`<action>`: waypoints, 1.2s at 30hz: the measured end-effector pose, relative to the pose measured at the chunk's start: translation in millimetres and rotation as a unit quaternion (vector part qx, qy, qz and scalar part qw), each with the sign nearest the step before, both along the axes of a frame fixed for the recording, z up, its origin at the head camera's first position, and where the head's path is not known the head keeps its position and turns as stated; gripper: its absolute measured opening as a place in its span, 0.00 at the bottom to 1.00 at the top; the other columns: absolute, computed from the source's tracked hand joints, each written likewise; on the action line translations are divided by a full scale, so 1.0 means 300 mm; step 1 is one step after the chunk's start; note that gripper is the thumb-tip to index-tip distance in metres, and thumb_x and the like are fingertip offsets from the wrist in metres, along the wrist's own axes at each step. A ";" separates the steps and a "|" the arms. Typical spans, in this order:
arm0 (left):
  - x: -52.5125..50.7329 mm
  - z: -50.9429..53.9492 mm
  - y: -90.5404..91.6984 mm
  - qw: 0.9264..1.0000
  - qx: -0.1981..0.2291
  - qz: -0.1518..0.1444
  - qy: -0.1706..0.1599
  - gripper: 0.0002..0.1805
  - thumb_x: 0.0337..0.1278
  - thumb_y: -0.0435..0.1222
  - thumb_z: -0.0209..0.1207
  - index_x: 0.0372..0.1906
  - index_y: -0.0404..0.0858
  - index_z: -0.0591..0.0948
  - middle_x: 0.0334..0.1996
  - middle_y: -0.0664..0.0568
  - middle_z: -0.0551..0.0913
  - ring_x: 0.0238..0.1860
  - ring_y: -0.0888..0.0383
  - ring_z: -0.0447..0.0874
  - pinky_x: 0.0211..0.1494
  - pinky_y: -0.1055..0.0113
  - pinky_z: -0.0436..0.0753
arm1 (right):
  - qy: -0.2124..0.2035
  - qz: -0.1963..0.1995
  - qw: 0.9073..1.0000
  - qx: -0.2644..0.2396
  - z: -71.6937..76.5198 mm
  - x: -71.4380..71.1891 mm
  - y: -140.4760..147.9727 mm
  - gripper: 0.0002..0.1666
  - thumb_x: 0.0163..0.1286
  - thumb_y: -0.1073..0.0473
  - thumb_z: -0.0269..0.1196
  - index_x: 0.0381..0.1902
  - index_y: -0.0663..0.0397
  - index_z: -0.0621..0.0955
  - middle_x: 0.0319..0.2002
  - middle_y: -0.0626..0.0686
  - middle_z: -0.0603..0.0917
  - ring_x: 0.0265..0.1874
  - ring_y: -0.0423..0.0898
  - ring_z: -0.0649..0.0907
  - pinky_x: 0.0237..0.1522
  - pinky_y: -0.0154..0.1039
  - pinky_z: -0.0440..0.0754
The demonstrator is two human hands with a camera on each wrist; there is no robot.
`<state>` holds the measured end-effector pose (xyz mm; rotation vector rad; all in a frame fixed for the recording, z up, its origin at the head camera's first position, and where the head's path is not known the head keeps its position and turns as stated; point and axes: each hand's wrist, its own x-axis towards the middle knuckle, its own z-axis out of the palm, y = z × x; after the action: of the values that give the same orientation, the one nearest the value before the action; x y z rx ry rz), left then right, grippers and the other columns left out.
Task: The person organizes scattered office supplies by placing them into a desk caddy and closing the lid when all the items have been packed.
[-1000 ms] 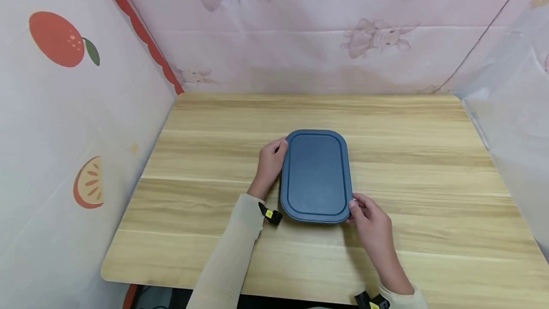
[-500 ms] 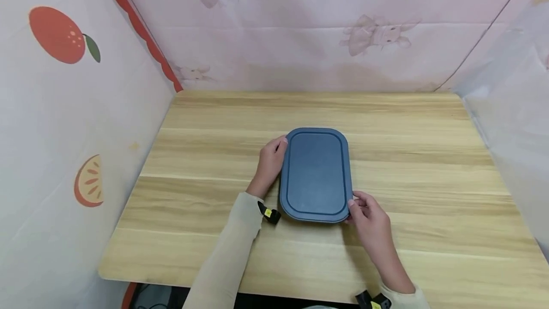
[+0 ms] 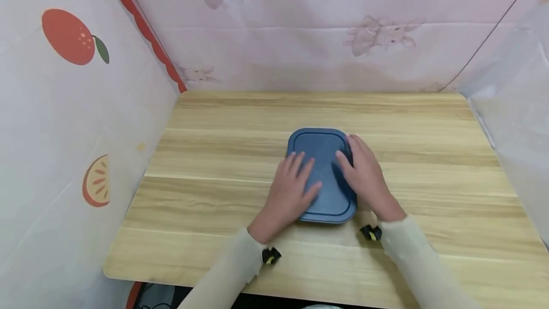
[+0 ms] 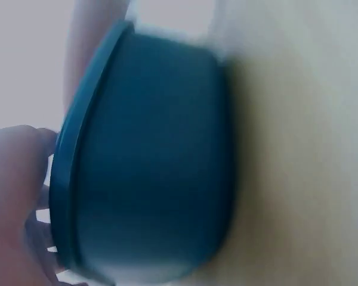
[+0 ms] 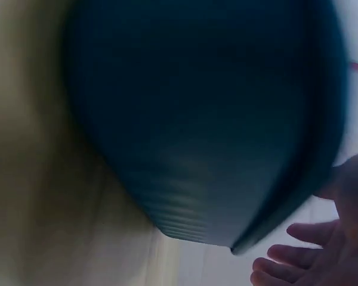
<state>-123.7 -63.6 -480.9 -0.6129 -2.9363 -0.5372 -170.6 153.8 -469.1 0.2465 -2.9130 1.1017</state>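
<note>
A blue rectangular lidded container (image 3: 324,209) with rounded corners stands on the wooden table. Its deep side wall (image 4: 155,155) fills much of the left wrist view, and the right wrist view shows the blue container (image 5: 197,131) from its other side. My left hand (image 3: 290,192) lies over the left part of the lid, fingers spread and fairly straight. Near the far right corner is my right hand (image 3: 364,170), thumb above the lid and fingers along the right edge. Whether either palm touches the lid is hard to tell. In the right wrist view the fingers look loosely extended.
The wooden table (image 3: 206,156) reaches a pink rabbit-print cloth (image 3: 317,51) at the back. A white fruit-print cloth (image 3: 64,118) hangs at the left, another pale sheet (image 3: 519,108) at the right. Dark items and cables (image 3: 158,299) show below the front edge.
Both hands have let go of the container's edges. The left hand moved nearer and onto the lid; the right hand moved up along the right side. The container stays about in place.
</note>
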 end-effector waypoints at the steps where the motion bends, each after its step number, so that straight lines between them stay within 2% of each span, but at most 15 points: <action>1: 0.024 -0.007 0.014 1.000 -0.026 -0.013 0.000 0.36 0.77 0.60 0.36 0.78 0.45 0.62 0.79 0.43 0.56 0.81 0.44 0.47 0.80 0.42 0.53 | 0.000 0.016 1.000 0.025 -0.005 -0.035 -0.010 0.40 0.80 0.40 0.48 0.79 0.58 0.59 0.79 0.62 0.56 0.78 0.61 0.56 0.74 0.64 0.57; 3: 0.059 -0.022 0.036 0.998 -0.060 -0.023 -0.006 0.38 0.75 0.64 0.32 0.79 0.48 0.60 0.81 0.45 0.53 0.82 0.45 0.43 0.80 0.41 0.48 | 0.004 0.050 0.996 0.070 -0.015 -0.091 -0.027 0.42 0.80 0.41 0.49 0.79 0.60 0.56 0.80 0.63 0.53 0.79 0.61 0.53 0.76 0.63 0.54; 5: 0.077 -0.033 0.050 0.997 -0.070 -0.027 -0.012 0.39 0.74 0.65 0.31 0.80 0.49 0.59 0.81 0.46 0.51 0.82 0.46 0.39 0.81 0.40 0.43 | 0.008 0.072 0.991 0.111 -0.028 -0.129 -0.040 0.43 0.80 0.41 0.49 0.79 0.63 0.55 0.80 0.64 0.52 0.80 0.61 0.51 0.78 0.61 0.50; 7: 0.082 -0.043 0.058 0.997 -0.076 -0.031 -0.014 0.40 0.74 0.66 0.29 0.80 0.50 0.59 0.82 0.47 0.50 0.83 0.47 0.38 0.81 0.40 0.39 | 0.019 0.082 0.987 0.139 -0.041 -0.153 -0.047 0.43 0.80 0.42 0.49 0.78 0.66 0.56 0.79 0.66 0.54 0.79 0.62 0.52 0.78 0.60 0.48; 10: 0.081 -0.060 0.062 0.996 -0.085 -0.035 -0.008 0.40 0.73 0.66 0.27 0.80 0.51 0.59 0.82 0.48 0.50 0.83 0.49 0.39 0.80 0.40 0.36 | 0.026 0.082 0.984 0.159 -0.054 -0.164 -0.050 0.43 0.80 0.42 0.49 0.78 0.67 0.56 0.78 0.67 0.56 0.79 0.62 0.52 0.78 0.60 0.48; 14: 0.082 -0.073 0.063 0.995 -0.089 -0.033 0.005 0.39 0.74 0.66 0.26 0.79 0.51 0.62 0.81 0.49 0.52 0.82 0.50 0.43 0.80 0.40 0.37 | 0.025 0.078 0.984 0.160 -0.062 -0.165 -0.049 0.43 0.80 0.42 0.48 0.78 0.67 0.55 0.78 0.66 0.55 0.79 0.62 0.52 0.79 0.59 0.48; 26: 0.089 -0.075 0.055 0.995 -0.094 -0.017 0.037 0.35 0.76 0.62 0.30 0.76 0.51 0.66 0.80 0.48 0.57 0.81 0.49 0.49 0.80 0.38 0.43 | 0.029 0.079 0.985 0.151 -0.080 -0.172 -0.073 0.42 0.80 0.43 0.48 0.78 0.67 0.56 0.79 0.66 0.54 0.79 0.62 0.52 0.79 0.58 0.49; 31: 0.094 -0.079 0.053 0.995 -0.087 -0.004 0.038 0.35 0.76 0.61 0.31 0.75 0.51 0.68 0.79 0.48 0.58 0.81 0.49 0.50 0.80 0.38 0.43 | 0.023 0.090 0.984 0.152 -0.084 -0.178 -0.086 0.43 0.80 0.41 0.47 0.79 0.66 0.55 0.79 0.65 0.53 0.80 0.62 0.51 0.79 0.57 0.48; 36: 0.094 -0.083 0.056 0.996 -0.077 -0.007 0.033 0.36 0.76 0.62 0.30 0.76 0.51 0.67 0.80 0.48 0.57 0.81 0.49 0.50 0.80 0.38 0.42 | 0.024 0.086 0.984 0.151 -0.087 -0.177 -0.081 0.43 0.80 0.42 0.47 0.79 0.66 0.55 0.79 0.65 0.54 0.79 0.62 0.52 0.79 0.58 0.49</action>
<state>-95.6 -46.9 -505.8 -0.6549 -2.9313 -0.2881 -223.8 129.6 -495.2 0.5314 -3.0503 0.6488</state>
